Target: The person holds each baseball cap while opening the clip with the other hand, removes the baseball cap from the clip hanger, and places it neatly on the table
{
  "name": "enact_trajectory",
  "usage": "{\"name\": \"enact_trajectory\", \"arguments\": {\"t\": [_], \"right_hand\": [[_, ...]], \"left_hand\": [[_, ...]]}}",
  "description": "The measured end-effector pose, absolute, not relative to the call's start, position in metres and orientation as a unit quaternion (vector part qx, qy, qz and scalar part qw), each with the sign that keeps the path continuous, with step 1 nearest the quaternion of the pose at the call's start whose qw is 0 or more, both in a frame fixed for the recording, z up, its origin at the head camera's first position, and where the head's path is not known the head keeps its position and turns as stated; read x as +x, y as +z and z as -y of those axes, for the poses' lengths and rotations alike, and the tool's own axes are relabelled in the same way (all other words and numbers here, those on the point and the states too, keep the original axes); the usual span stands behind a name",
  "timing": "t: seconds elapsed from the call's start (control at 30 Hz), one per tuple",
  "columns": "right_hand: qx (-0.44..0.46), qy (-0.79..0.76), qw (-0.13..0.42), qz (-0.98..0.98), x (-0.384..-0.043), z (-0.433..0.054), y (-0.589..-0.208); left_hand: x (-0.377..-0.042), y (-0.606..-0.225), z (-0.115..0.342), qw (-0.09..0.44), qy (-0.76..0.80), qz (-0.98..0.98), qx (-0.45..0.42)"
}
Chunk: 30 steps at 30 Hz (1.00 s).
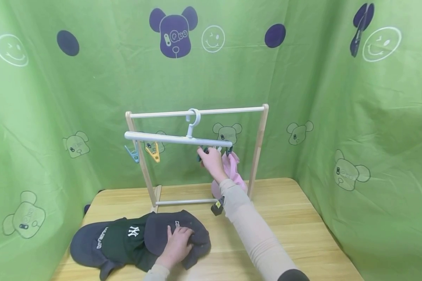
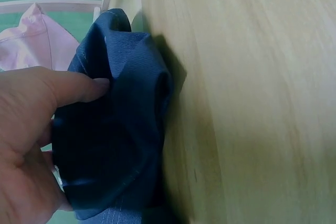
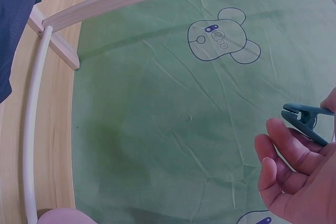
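Note:
My left hand (image 1: 177,244) grips the rightmost dark navy cap (image 1: 198,238) on the table; in the left wrist view its thumb lies over the folded cloth (image 2: 131,103), the fingers partly hidden behind. Up at the hanger's right half, my right hand (image 1: 211,160) pinches a dark green clothespin (image 3: 304,119), its tips closed on nothing in the right wrist view. The pale blue hanger (image 1: 168,138) hangs by its hook from the rack's top rail. From its right end a dark clip (image 1: 229,150) holds a pink cap (image 1: 232,175), partly covered by my right arm.
A blue clothespin (image 1: 133,153) and a yellow clothespin (image 1: 154,152) dangle under the hanger's left half. A dark green cap (image 1: 121,238) and another navy cap (image 1: 86,242) overlap in a row. The wooden rack (image 1: 259,148) stands at the table's back, before green curtains (image 1: 98,78).

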State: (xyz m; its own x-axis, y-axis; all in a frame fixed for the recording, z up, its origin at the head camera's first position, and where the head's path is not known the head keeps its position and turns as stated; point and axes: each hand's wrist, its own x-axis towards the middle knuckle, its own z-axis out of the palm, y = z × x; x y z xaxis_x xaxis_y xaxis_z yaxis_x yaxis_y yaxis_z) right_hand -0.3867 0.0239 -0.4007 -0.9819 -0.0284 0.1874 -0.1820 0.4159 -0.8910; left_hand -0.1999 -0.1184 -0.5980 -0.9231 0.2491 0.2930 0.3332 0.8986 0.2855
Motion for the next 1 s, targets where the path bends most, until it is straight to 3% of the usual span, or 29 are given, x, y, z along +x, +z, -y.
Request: {"name": "enact_trajectory", "arguments": {"t": [1.0], "right_hand": [[0.062, 0.537, 0.07, 0.839, -0.3848, -0.025, -0.3984]], "left_hand": [[-0.2012, -0.6058, 0.1185, 0.049, -0.12, 0.978, -0.162]]}}
